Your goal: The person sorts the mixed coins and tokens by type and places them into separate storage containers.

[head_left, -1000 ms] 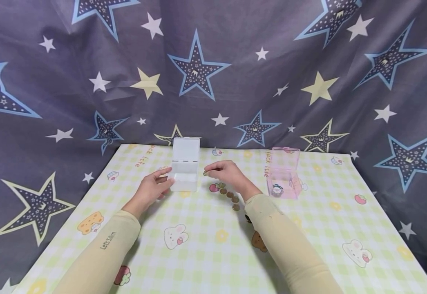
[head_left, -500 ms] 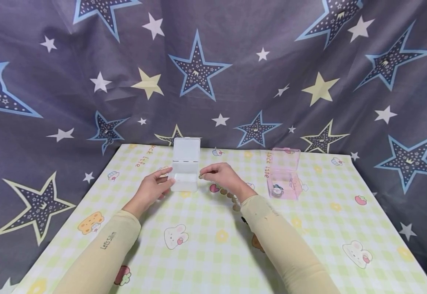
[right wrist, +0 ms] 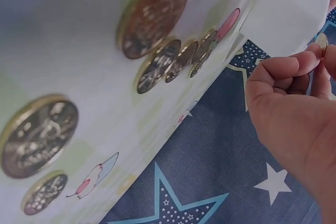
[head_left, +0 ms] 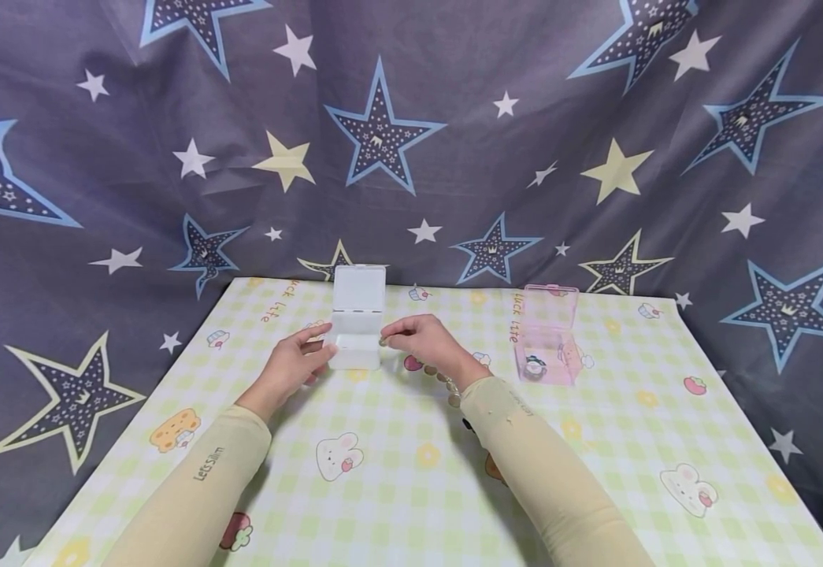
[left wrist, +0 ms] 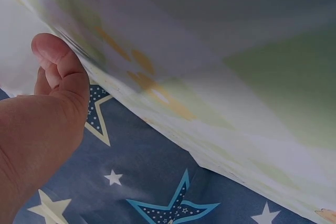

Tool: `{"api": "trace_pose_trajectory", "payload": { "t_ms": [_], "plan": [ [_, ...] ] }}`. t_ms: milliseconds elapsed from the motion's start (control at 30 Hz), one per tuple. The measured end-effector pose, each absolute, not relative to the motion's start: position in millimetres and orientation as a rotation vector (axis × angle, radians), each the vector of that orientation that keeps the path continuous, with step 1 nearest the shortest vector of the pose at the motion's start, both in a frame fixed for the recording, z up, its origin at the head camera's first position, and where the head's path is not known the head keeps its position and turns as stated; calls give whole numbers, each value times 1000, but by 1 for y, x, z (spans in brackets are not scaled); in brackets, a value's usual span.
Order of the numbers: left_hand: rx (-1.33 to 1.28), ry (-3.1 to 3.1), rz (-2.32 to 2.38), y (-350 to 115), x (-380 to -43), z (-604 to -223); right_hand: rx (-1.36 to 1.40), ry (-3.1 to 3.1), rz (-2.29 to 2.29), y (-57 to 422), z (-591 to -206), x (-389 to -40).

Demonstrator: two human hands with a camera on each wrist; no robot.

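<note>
A small white box (head_left: 354,358) with its lid raised stands near the back of the table. My left hand (head_left: 292,364) holds it by its left side, thumb near the front corner and index finger farther back. Between thumb and index finger of my right hand (head_left: 428,342) is a gold-coloured coin (right wrist: 322,41), pinched on edge at the box's right rim. Several more coins (right wrist: 153,17) lie flat in a loose row on the cloth, partly hidden by the right wrist in the head view. The left wrist view shows my left hand (left wrist: 63,87) against a white surface.
To the right stands a clear pink box (head_left: 547,354) with its lid up and a round, dark-and-white item (head_left: 535,368) inside. A checked cloth (head_left: 397,488) with printed figures covers the table. A star-patterned curtain (head_left: 454,173) hangs right behind the table's back edge.
My right hand has moved left with the coin, from a little way off to the white box's right rim. The left hand and both boxes have stayed in place.
</note>
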State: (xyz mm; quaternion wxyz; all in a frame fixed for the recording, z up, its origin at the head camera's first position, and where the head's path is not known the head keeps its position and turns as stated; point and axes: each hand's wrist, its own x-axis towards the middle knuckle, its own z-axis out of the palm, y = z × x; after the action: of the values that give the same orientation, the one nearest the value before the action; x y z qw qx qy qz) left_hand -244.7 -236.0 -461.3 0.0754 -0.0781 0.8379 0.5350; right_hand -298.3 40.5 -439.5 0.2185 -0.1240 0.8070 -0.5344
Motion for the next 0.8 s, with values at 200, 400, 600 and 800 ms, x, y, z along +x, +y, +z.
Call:
{"api": "trace_pose_trajectory", "payload": {
  "t_ms": [200,400,600,800],
  "plan": [
    [-245,2511,1608,-236,-245,-462,-401,2256,-1520,38,-439,-296],
    [-252,2511,1605,-236,-245,-461,-479,2345,-1482,32,-439,-296],
    [-247,2506,1608,-235,-245,-461,-467,2355,-1473,28,-442,-295],
    [-245,2505,1612,-235,-244,-460,-433,2310,-1498,27,-444,-296]
  ]
}}
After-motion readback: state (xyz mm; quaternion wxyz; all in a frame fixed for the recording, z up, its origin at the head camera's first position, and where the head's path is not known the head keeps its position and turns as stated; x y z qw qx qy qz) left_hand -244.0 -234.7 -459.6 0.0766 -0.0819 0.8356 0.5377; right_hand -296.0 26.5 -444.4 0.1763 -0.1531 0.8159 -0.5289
